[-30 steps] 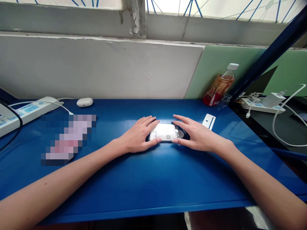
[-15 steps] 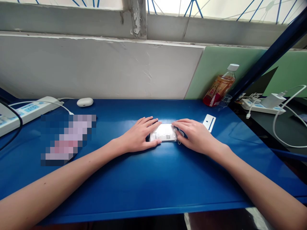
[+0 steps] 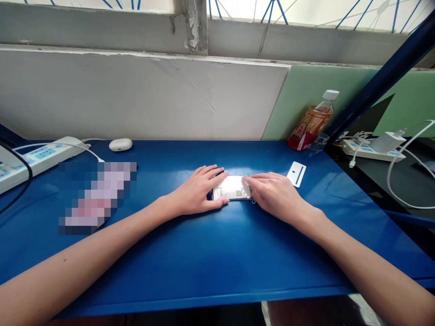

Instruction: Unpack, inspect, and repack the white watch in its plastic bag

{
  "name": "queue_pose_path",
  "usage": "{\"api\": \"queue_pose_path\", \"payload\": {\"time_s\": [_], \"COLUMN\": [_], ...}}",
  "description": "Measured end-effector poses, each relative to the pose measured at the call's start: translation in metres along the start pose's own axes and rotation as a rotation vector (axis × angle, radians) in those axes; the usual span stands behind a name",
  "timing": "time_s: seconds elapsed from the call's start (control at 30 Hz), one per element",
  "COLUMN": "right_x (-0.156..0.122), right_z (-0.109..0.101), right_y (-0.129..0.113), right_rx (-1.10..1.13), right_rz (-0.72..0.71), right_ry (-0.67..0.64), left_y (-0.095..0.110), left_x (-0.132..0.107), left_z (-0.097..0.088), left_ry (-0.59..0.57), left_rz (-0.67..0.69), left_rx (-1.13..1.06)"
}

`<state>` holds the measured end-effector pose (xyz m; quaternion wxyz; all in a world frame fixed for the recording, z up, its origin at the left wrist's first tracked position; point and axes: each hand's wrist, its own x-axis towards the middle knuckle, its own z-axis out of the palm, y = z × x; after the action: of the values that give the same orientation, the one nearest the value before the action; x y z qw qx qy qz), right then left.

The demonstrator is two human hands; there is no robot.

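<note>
A small white card in a clear, shiny sleeve (image 3: 234, 186) lies flat on the blue desk (image 3: 217, 253). It bears a barcode and a square code, and a bit of bead chain (image 3: 253, 201) shows at its lower right corner. My left hand (image 3: 200, 190) steadies the sleeve's left end, its thumb along the near edge and index finger on the far edge, the other fingers stretched out. At the right end, my right hand (image 3: 272, 192) has its fingertips pinched together on the sleeve's edge. Those fingers hide that end.
A white slotted card holder (image 3: 296, 174) lies right of my right hand. Behind it a drink bottle (image 3: 311, 124) leans by the blue post. A white earbud case (image 3: 120, 145), a power strip (image 3: 44, 156) with cables and a pixelated object (image 3: 102, 194) are at left.
My right hand's fingers have drawn together into a pinch at the sleeve's right end, with the thumb now tucked from view. My left hand and the sleeve have stayed in place.
</note>
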<state>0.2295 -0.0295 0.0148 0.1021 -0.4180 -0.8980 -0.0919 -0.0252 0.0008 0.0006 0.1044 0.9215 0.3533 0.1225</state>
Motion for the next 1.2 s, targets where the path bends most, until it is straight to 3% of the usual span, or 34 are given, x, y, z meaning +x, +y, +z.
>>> {"api": "queue_pose_path", "payload": {"time_s": [0.13,0.57,0.9,1.07,1.2], "right_x": [-0.001,0.001,-0.001,-0.002,-0.001], "right_z": [0.003,0.002,0.008,0.009,0.011], "right_y": [0.0,-0.014,-0.01,0.001,0.015], "right_rx": [-0.008,0.053,0.162,0.211,0.188], "right_rz": [0.042,0.288,0.42,0.326,0.124], "right_ry": [0.021,-0.093,0.028,0.113,0.168], "left_y": [0.0,0.002,0.001,0.003,0.005], "left_x": [0.0,0.001,-0.001,-0.002,-0.002], "left_z": [0.0,0.0,0.001,0.001,0.0], "left_ry": [0.0,-0.011,-0.003,0.001,0.026], "left_rz": [0.002,-0.005,0.002,-0.009,-0.028], "left_rx": [0.016,0.016,0.02,0.015,0.008]}}
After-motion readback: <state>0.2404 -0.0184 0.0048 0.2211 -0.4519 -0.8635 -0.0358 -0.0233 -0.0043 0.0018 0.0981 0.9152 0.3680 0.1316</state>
